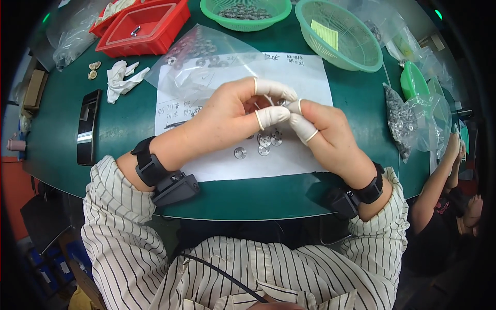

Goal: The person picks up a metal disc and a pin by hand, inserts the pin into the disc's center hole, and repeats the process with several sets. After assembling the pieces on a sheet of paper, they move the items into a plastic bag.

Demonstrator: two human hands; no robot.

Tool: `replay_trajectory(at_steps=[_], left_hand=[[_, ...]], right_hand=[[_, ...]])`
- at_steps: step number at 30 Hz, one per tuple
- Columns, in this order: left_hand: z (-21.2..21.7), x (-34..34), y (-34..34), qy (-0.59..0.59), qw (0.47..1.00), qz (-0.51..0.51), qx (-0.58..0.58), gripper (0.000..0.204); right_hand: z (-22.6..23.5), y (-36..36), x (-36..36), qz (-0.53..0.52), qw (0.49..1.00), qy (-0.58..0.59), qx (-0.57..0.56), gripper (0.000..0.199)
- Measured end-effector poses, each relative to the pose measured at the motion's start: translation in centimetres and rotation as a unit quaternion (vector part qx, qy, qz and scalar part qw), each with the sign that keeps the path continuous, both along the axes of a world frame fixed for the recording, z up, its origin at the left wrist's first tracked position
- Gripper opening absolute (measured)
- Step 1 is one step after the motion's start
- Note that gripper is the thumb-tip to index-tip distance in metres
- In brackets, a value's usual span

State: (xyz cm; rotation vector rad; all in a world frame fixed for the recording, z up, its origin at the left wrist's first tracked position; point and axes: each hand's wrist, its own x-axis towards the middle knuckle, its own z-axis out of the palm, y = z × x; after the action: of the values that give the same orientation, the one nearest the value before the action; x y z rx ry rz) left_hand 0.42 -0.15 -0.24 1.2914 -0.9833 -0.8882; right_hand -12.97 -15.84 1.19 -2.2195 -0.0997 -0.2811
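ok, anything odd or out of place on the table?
Nothing clearly spilled or damaged. Slightly odd: a crumpled white cloth and small tan pieces, unidentifiable, loose on the green table left of the paper, apart from the metal discs lying on it.

We've got L hand [232,106] & R hand [330,129], finger cots [272,117] on, fingertips together on small metal pc [281,102]. Metal discs [264,151] just below L hand, on white sheet [217,164]. Clear bag [194,57] w/ discs beyond L hand; green basket [359,54] w/ yellow note [324,35] beyond R hand; dark phone [88,124] well left of L hand.
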Motion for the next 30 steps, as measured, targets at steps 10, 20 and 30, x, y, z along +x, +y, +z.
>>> replay_trajectory(at_steps=[10, 20, 30], left_hand=[[0.4, 0.0, 0.3, -0.319, 0.947, 0.029, -0.021, 0.02], [1.0, -0.3, 0.6, -0.229, 0.972, 0.033, 0.037, 0.021], [0.5, -0.3, 0.9, 0.026, 0.999, -0.006, -0.019, 0.026]], right_hand=[[0.3, 0.5, -0.5, 0.0, 0.983, 0.102, 0.152, 0.018], [0.5, 0.0, -0.2, 0.024, 0.994, 0.06, 0.092, 0.019], [0.7, -0.3, -0.4, 0.024, 0.96, 0.125, 0.248, 0.022]])
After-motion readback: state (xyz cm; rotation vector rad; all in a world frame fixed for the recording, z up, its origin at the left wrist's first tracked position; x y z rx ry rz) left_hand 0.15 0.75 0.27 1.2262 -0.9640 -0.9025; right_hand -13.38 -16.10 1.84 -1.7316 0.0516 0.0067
